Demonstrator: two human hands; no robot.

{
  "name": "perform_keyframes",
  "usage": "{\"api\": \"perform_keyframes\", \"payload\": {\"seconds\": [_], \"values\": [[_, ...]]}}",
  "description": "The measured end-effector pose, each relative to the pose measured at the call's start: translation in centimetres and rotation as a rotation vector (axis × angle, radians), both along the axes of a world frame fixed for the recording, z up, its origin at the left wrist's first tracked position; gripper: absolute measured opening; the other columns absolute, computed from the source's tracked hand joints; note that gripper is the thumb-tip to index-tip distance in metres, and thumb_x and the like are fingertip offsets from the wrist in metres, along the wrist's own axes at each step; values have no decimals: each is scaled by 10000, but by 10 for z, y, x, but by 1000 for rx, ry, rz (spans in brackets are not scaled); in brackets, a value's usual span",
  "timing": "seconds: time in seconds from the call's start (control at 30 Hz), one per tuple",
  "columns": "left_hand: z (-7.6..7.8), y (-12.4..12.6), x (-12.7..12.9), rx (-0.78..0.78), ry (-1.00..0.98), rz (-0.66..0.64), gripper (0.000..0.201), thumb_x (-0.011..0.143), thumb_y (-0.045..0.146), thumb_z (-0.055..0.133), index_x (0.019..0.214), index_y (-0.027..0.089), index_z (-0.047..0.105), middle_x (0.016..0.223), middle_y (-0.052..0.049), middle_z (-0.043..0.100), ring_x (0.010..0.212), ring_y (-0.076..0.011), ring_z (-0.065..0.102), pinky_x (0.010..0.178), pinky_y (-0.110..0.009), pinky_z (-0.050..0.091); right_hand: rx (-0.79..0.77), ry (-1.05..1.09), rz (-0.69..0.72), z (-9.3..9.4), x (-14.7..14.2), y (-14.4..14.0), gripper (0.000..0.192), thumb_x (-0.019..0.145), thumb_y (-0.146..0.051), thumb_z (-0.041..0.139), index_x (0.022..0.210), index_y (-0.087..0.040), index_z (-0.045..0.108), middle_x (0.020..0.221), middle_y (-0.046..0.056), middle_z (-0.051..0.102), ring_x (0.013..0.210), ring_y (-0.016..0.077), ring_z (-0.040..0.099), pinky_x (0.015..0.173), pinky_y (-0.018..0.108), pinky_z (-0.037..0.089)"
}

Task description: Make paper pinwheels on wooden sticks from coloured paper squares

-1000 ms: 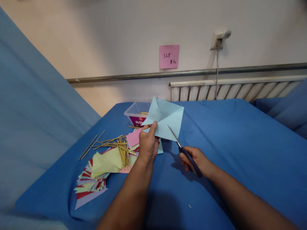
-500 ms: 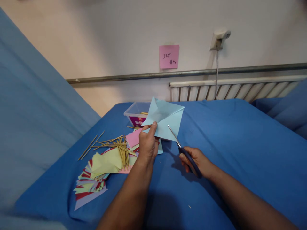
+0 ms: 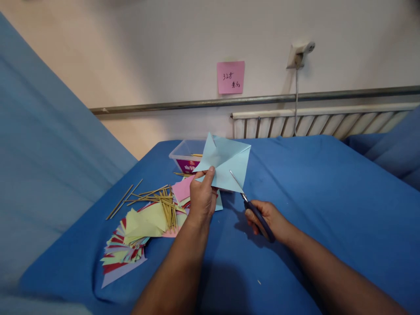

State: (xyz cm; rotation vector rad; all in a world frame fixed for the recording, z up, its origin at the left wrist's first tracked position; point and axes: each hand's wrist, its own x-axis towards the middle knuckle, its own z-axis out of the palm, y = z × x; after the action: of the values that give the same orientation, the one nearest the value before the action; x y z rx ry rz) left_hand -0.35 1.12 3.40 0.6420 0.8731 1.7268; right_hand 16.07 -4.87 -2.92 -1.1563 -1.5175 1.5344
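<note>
A light blue sheet of paper (image 3: 226, 159) with crease lines and slits is held up above the table, pinched at its lower left by my left hand (image 3: 204, 194), thumb on top. My right hand (image 3: 264, 218) is closed around the dark handles of a pair of scissors (image 3: 260, 222). One scissor blade lies over the face of the paper near its lower right corner, the other is hidden behind it. Below and left of my left hand lie a pink sheet (image 3: 182, 190) and other coloured paper, partly covered by the hand.
Fanned coloured paper (image 3: 123, 253), yellow sheets (image 3: 146, 221) and several thin sticks (image 3: 169, 210) lie at the left on the blue cloth (image 3: 311, 188). Behind them stands a clear plastic box (image 3: 182, 151). A radiator (image 3: 315, 120) and a pipe (image 3: 197, 104) run along the wall.
Almost nothing differs. The lower right corner of the paper and the scissors have shifted very slightly; both hands keep their hold.
</note>
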Motion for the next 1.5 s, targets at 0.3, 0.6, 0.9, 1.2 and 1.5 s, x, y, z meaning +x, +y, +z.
{"api": "perform_keyframes", "payload": {"seconds": [0.3, 0.6, 0.9, 1.2, 1.5], "values": [[2, -1, 1, -2, -4, 4, 302, 573, 262, 826, 724, 128, 601, 695, -30, 691, 610, -120, 643, 664, -244, 515, 2, -21, -11, 1, 0, 0, 327, 824, -485, 548, 704, -186, 491, 546, -23, 549, 433, 89, 501, 444, 219, 378], [0, 0, -1, -13, 15, 6, 305, 575, 274, 823, 726, 129, 601, 688, -28, 687, 615, -126, 645, 671, -255, 508, -37, -20, -21, 7, -1, -1, 323, 799, -478, 578, 695, -188, 484, 546, -29, 547, 405, 83, 495, 416, 212, 349], [-2, 3, -2, -15, 11, -2, 339, 565, 285, 827, 748, 133, 585, 699, -37, 693, 644, -142, 661, 703, -279, 522, -40, -12, -22, 13, -3, -4, 334, 813, -478, 570, 685, -185, 472, 551, -36, 522, 394, 75, 475, 405, 208, 357], [-2, 2, -1, -18, 8, -9, 328, 572, 285, 825, 754, 130, 601, 726, -47, 702, 645, -142, 665, 691, -275, 525, 2, 41, -18, 1, -2, -1, 348, 819, -502, 562, 701, -183, 491, 555, -35, 525, 415, 80, 487, 428, 217, 371], [-1, 1, 0, -19, 8, -11, 332, 567, 282, 825, 759, 128, 603, 722, -42, 700, 641, -146, 663, 684, -280, 525, -3, 48, -7, -2, -1, 1, 368, 814, -531, 554, 709, -183, 497, 545, -36, 532, 416, 86, 497, 427, 217, 367]]}}
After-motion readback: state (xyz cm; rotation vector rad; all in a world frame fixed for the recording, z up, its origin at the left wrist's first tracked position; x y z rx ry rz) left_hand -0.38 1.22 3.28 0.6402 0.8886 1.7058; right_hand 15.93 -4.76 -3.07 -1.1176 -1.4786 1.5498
